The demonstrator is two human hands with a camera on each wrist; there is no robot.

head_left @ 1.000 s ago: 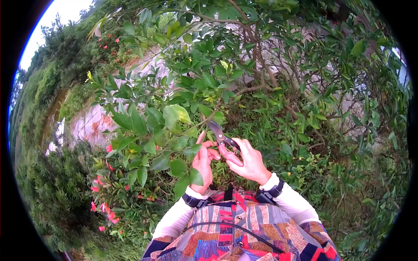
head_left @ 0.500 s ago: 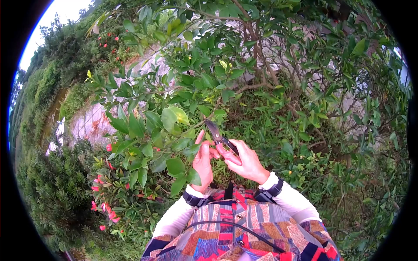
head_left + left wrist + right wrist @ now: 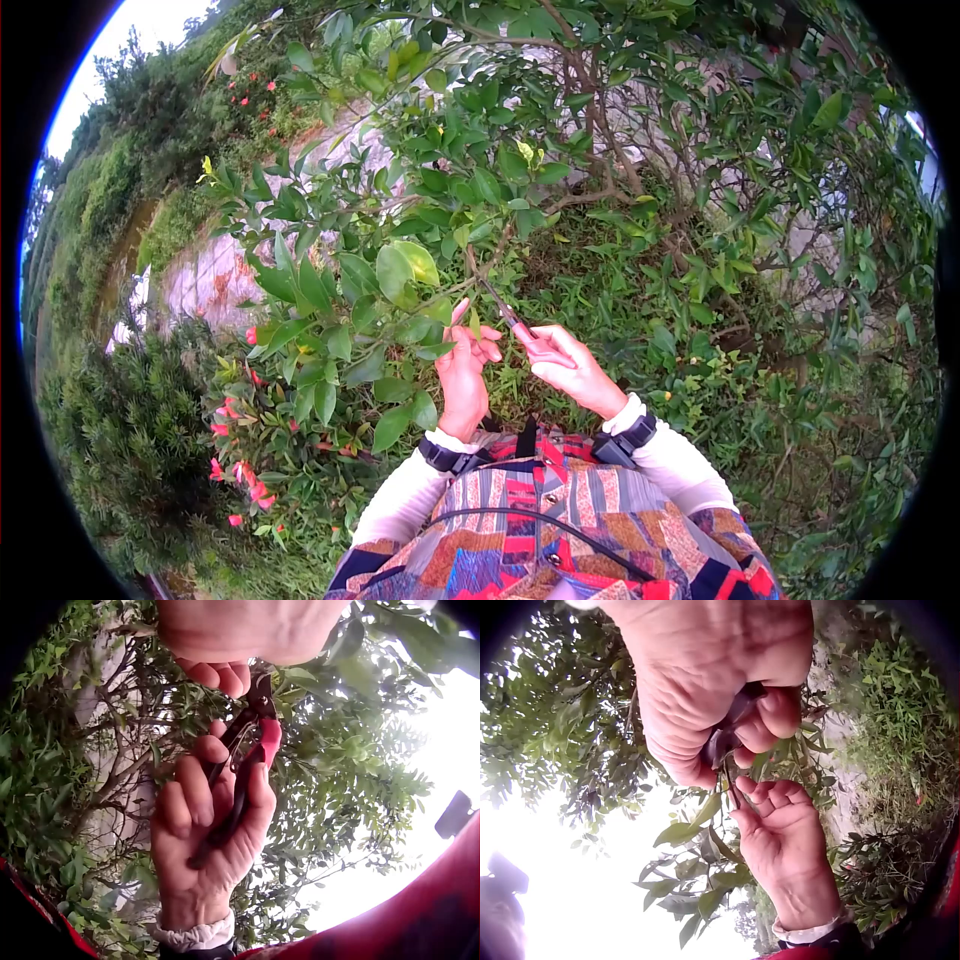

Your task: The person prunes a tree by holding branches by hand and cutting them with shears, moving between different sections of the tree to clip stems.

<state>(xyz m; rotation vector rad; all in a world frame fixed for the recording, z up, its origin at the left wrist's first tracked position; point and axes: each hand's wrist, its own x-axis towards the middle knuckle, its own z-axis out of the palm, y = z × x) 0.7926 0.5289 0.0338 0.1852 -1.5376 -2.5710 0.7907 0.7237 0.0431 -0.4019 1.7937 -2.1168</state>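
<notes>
My right hand (image 3: 577, 370) grips pruning shears (image 3: 521, 330) with pink-red and dark handles, their blades pointing up-left at a thin branch. In the left wrist view the right hand (image 3: 210, 825) has its fingers around the handles of the shears (image 3: 262, 709), which stand slightly apart. My left hand (image 3: 463, 385) is just left of the blades, below the leafy branch (image 3: 440, 293). In the right wrist view the left hand (image 3: 789, 844) has bent fingers and a raised thumb beside a thin twig (image 3: 731, 787); whether it touches the twig is unclear.
Leafy branches (image 3: 320, 285) spread left of the hands, and woody stems (image 3: 595, 120) rise behind. Pink-red flowers (image 3: 245, 478) are at lower left. Green undergrowth (image 3: 690, 385) covers the ground to the right. A patterned garment (image 3: 550, 520) is below the hands.
My right hand has turned and shifted slightly right, so the shears show narrower, with more of the pink-red handle. The leaves beside my left hand have shifted.
</notes>
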